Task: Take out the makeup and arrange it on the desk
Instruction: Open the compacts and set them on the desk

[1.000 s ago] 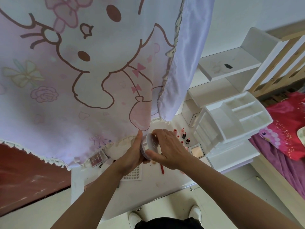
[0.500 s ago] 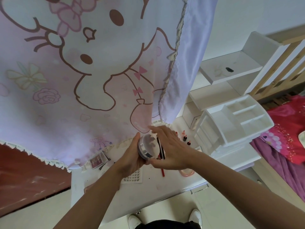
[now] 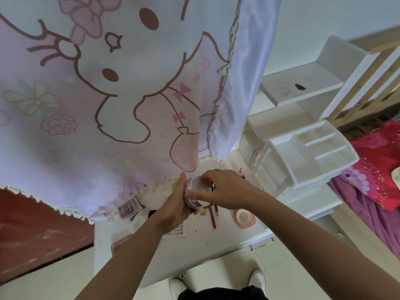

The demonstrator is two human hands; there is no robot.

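A round jar [image 3: 193,192], white on top with a clear, silvery wall, is tilting on edge above the white desk [image 3: 216,245], gripped between the left hand [image 3: 175,204] and the right hand [image 3: 227,191]. At its 5 o'clock a red pencil [image 3: 213,217] is lying beside a shorter dark pencil [image 3: 216,210]. At 4 o'clock a round pink compact [image 3: 244,216] is sitting closed, and at 8 o'clock a reddish eyeshadow palette [image 3: 127,207] is lying flat.

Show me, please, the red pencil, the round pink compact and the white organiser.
red pencil [image 3: 212,218]: head view, mid-shaft.
round pink compact [image 3: 244,216]: head view, its centre.
white organiser [image 3: 299,167]: head view, bare top compartment.
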